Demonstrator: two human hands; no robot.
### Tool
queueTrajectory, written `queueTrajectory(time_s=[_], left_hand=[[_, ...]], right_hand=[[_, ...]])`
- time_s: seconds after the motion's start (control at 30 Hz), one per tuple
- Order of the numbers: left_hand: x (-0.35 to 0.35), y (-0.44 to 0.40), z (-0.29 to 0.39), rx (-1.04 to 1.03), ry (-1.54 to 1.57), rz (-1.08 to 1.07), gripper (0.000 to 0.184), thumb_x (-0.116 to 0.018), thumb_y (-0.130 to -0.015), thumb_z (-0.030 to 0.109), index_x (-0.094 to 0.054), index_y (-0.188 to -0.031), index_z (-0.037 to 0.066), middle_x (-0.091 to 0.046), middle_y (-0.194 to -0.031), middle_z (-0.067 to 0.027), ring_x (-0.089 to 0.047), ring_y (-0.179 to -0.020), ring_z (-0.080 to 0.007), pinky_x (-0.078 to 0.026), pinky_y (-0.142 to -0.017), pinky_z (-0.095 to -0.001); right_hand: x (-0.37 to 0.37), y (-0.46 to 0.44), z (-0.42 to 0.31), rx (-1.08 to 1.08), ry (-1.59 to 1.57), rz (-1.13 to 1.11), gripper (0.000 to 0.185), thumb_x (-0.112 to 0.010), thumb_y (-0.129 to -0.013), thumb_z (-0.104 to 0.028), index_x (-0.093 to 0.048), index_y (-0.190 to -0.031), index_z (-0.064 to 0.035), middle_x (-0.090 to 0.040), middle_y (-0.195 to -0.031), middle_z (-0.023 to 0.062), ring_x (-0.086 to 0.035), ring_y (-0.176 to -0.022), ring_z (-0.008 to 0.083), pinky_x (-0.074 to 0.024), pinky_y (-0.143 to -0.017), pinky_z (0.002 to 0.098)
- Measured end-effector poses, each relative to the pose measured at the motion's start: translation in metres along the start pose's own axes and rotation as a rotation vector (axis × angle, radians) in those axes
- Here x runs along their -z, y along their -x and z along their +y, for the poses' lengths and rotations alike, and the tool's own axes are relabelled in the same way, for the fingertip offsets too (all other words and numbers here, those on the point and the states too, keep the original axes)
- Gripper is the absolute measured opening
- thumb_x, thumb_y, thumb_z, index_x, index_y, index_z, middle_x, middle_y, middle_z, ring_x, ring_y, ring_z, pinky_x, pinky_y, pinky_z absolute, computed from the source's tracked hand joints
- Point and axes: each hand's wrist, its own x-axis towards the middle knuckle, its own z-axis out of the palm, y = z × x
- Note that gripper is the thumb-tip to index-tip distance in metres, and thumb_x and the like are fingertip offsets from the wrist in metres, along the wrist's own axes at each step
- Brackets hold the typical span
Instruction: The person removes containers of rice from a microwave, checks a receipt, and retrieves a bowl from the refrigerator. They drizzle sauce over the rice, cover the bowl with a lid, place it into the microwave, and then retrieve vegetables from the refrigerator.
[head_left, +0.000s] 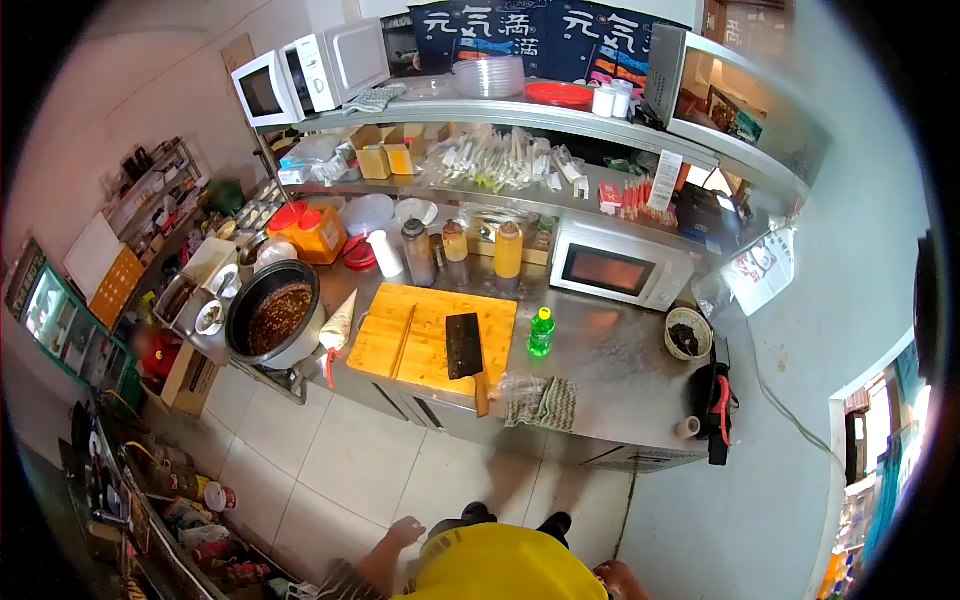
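My left hand (pixel 405 532) hangs low beside my yellow top, over the tiled floor and apart from the counter. Its fingers look loosely bent, with nothing visible in them. At the bottom edge, my right hand (pixel 620 580) shows only in part beside my body; its fingers are not clear. In front of me a wooden cutting board (pixel 425 330) lies on the steel counter. On it rest a cleaver (pixel 464 347), its handle past the front edge, and a thin stick (pixel 404 340). A green bottle (pixel 541 332) and a folded patterned cloth (pixel 545 403) are to the right.
A large pot of dark sauce (pixel 280 315) stands left of the board. Squeeze bottles (pixel 508 250) line the back. A microwave (pixel 620 265) and a bowl (pixel 689 333) sit at right. Shelves above hold packaged utensils (pixel 490 160). A crowded rack (pixel 130 500) borders the floor at left.
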Motion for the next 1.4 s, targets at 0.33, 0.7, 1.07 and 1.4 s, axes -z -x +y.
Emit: queueTrajectory(time_s=[0.33, 0.7, 1.07, 1.4], left_hand=[[-0.033, 0.0, 0.059, 0.026, 0.057, 0.156, 0.036, -0.057, -0.086, 0.039, -0.063, -0.101, 0.007, -0.063, -0.105, -0.0149, -0.06, -0.099, -0.0325, -0.048, -0.085, -0.04], [-0.041, 0.038, 0.025, 0.266, 0.186, 0.158, 0.045, -0.059, -0.085, 0.041, -0.06, -0.112, 0.004, -0.063, -0.109, -0.0191, -0.059, -0.104, -0.0343, -0.047, -0.088, -0.0419], [-0.054, 0.071, -0.085, 0.321, 0.061, 0.028, 0.046, -0.053, -0.085, 0.04, -0.067, -0.091, -0.003, -0.064, -0.098, -0.025, -0.059, -0.096, -0.0397, -0.047, -0.083, -0.0477], [-0.01, 0.034, -0.087, 0.149, 0.009, 0.084, 0.05, -0.043, -0.093, 0.042, -0.066, -0.097, -0.002, -0.062, -0.11, -0.0213, -0.059, -0.097, -0.0395, -0.046, -0.084, -0.0486]], right_hand=[[0.082, -0.097, 0.023, 0.183, -0.02, 0.026, 0.024, -0.058, -0.088, -0.016, -0.066, -0.084, 0.0059, -0.067, -0.077, 0.0115, -0.064, -0.064, 0.0218, -0.0528, -0.058, 0.0325], [0.064, -0.099, -0.015, 0.439, -0.238, -0.217, 0.017, -0.055, -0.085, -0.02, -0.056, -0.078, -0.0044, -0.052, -0.069, 0.0051, -0.047, -0.061, 0.0176, -0.0385, -0.055, 0.0324], [-0.013, 0.015, -0.109, 0.268, 0.486, 0.079, 0.037, -0.06, -0.084, -0.033, -0.068, -0.097, 0.0011, -0.07, -0.086, 0.0112, -0.064, -0.073, 0.0221, -0.0515, -0.067, 0.0358], [-0.018, 0.001, -0.062, 0.714, 1.222, -0.084, 0.022, -0.051, -0.087, -0.027, -0.07, -0.09, -0.0162, -0.065, -0.077, 0.0078, -0.063, -0.083, 0.0264, -0.0518, -0.072, 0.0401]])
